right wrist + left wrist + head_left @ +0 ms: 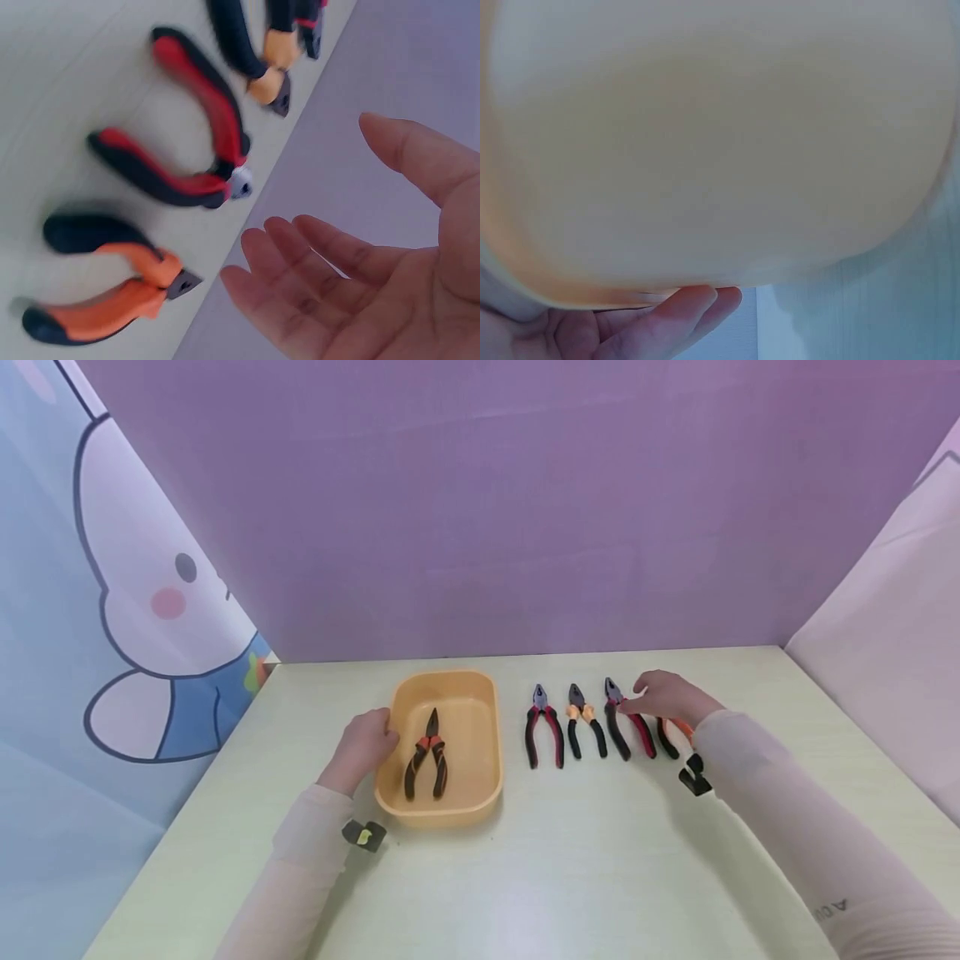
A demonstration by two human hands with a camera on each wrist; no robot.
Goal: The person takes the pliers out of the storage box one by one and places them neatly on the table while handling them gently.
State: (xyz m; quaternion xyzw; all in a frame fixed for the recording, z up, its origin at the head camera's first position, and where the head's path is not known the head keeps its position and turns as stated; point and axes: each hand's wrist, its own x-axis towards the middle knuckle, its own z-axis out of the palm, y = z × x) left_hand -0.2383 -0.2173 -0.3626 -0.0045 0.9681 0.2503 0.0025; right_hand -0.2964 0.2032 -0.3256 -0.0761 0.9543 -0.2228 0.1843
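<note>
My left hand (367,741) grips the left rim of a yellow plastic basin (483,727). In the left wrist view the basin's wall (727,172) fills most of the picture, with fingers (664,322) at its edge. Inside the basin lies a pair of long-nose pliers (432,745) with black and orange handles. My right hand (671,695) hovers over the row of pliers, holding nothing; its thumb and fingers are spread apart in the right wrist view. Nearest to it are red-and-black pliers (221,150) and orange-and-black pliers (139,289), partly hidden by the hand in the head view.
To the basin's right, red-and-black pliers (539,718) and pliers with yellow-orange and black handles (576,710) lie with jaws pointing away. A purple backdrop (510,527) rises behind the pale table (562,877). A cartoon-printed cloth (165,710) hangs at left.
</note>
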